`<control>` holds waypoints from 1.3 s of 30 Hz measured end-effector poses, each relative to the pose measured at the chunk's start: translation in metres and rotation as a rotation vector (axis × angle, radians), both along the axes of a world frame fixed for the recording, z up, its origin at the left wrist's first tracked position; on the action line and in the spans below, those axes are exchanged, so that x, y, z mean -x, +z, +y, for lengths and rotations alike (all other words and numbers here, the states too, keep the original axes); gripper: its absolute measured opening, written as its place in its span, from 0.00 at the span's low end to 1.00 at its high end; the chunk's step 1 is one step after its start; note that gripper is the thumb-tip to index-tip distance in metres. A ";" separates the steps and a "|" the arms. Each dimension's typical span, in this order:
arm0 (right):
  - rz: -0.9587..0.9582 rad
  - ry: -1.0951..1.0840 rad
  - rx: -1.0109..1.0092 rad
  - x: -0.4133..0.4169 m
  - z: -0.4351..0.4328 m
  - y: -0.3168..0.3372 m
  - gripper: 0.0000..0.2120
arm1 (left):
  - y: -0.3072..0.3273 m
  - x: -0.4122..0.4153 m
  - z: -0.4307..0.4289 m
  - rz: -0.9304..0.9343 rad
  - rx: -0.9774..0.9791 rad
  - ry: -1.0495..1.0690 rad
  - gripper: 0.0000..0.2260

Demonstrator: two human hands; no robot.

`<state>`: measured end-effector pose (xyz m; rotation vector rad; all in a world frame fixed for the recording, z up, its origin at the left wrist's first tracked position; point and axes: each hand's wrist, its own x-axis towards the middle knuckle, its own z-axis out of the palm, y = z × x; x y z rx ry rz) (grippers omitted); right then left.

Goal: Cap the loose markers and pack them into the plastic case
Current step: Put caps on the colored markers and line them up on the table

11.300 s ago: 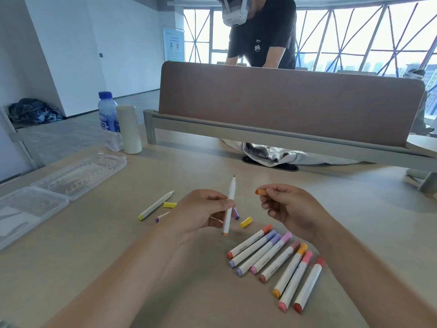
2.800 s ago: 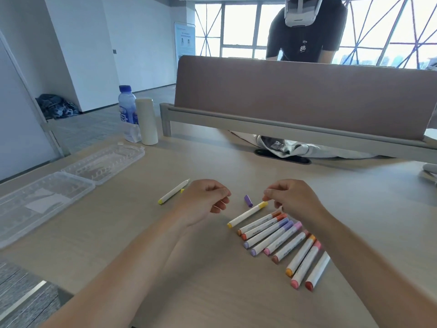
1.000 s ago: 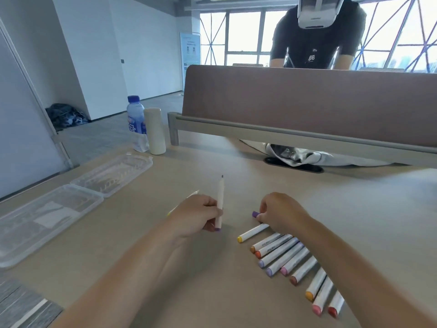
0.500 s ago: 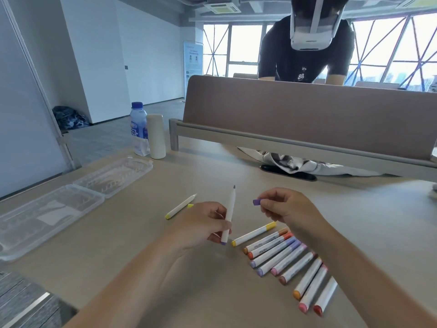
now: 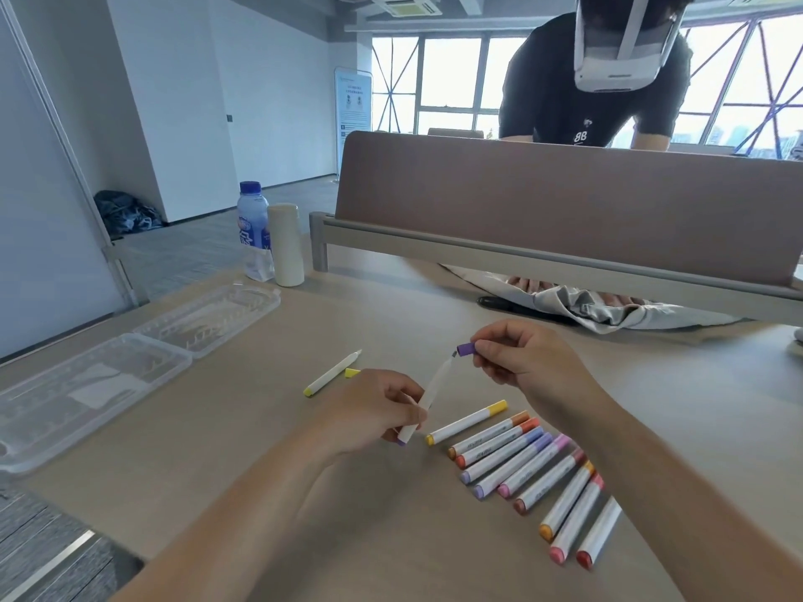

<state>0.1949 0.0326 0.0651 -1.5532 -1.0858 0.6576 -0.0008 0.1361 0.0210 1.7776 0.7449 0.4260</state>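
Observation:
My left hand [image 5: 373,410] grips a white marker with a purple end [image 5: 430,395], tilted with its tip up to the right. My right hand [image 5: 521,362] pinches a small purple cap [image 5: 466,349] right at that tip; the cap just touches it. Several capped markers [image 5: 521,462] lie in a row on the table below my right wrist. An uncapped yellow marker [image 5: 332,372] and its yellow cap [image 5: 352,372] lie beyond my left hand. The open clear plastic case [image 5: 130,358] rests at the left.
A water bottle [image 5: 253,230] and a white cylinder [image 5: 285,245] stand at the far left of the table. A brown divider panel [image 5: 565,202] crosses the back, with a person in a headset behind it. The table's edge runs close at the lower left.
My right hand has brought the purple cap down onto the marker's tip, and my left hand has tilted the marker to the right. The camera has tipped upward slightly.

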 end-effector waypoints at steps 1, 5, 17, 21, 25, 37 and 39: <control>-0.002 -0.002 -0.001 0.000 0.000 0.000 0.06 | 0.000 0.000 0.000 0.003 -0.006 -0.002 0.05; -0.046 -0.011 0.016 0.001 0.001 0.000 0.06 | -0.002 0.001 0.002 0.023 -0.030 -0.006 0.04; -0.105 -0.017 0.015 0.009 0.007 -0.009 0.08 | -0.003 0.002 0.004 0.010 -0.162 -0.002 0.05; -0.060 -0.052 -0.027 0.014 0.010 -0.012 0.08 | -0.004 -0.001 0.003 -0.034 -0.094 0.004 0.05; -0.038 -0.069 -0.031 0.014 0.016 -0.013 0.08 | -0.004 -0.006 0.002 -0.072 -0.024 0.001 0.05; -0.041 -0.126 0.303 -0.025 0.024 -0.028 0.11 | -0.006 -0.008 0.018 -0.022 -0.131 0.163 0.09; -0.072 -0.130 0.326 -0.027 0.023 -0.030 0.12 | -0.008 -0.008 0.018 -0.035 -0.120 0.160 0.10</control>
